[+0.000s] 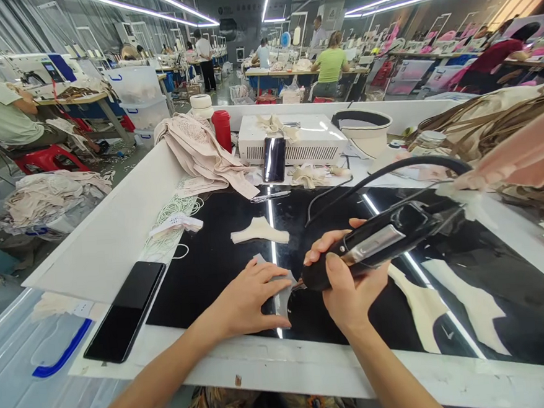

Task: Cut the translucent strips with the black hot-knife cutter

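Note:
My left hand [255, 295] lies with fingers spread over a small grey-white fabric piece [284, 297], pressing it on the glossy black work surface [203, 283]. My right hand [355, 288] is wrapped round a black corded handheld tool [372, 243] with a silver panel. The tool's narrow tip points left and meets the piece's right edge beside my left fingers; the exact contact is too small to tell. A cream curved cutout [259, 231] lies beyond my left hand. Two longer cream cutouts, one nearer [421, 308] and one farther right [468, 302], lie right of my right hand.
A phone [125, 312] lies at left; another phone [274, 159] leans on a vented white box [290, 139]. Pale fabric strips [203, 150], a red cup [222, 131] and a round container [362, 132] stand behind. The tool's cable [390, 168] arches right. People work at tables beyond.

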`<state>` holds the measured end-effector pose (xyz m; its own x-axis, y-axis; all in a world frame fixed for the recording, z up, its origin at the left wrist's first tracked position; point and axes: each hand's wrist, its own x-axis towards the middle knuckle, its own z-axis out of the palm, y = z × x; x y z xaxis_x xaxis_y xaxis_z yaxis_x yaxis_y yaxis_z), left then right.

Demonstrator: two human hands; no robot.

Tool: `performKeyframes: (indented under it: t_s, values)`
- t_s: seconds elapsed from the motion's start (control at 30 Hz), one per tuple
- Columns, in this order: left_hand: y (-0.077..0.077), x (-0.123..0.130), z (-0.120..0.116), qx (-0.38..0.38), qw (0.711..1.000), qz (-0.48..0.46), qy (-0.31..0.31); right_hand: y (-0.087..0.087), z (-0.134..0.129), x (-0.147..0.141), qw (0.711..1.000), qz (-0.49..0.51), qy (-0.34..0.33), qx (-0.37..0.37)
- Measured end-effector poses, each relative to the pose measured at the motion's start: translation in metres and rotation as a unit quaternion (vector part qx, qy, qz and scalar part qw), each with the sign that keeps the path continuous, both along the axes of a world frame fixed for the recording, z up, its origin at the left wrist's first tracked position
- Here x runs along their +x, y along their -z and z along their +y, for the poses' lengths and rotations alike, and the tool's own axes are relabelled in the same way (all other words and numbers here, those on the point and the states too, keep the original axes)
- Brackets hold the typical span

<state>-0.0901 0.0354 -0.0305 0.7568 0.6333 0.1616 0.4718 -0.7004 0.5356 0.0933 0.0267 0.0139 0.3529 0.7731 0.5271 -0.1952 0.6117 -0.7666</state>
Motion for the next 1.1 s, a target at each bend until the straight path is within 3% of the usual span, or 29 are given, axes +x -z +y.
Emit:
performKeyframes:
  t_s: [1.1]
  values:
    - [0.003, -0.001, 0.001, 0.016, 0.999, -0.016, 0.027, -0.002, -0.035, -0.006, 0.999, -0.012, -0.040, -0.019]
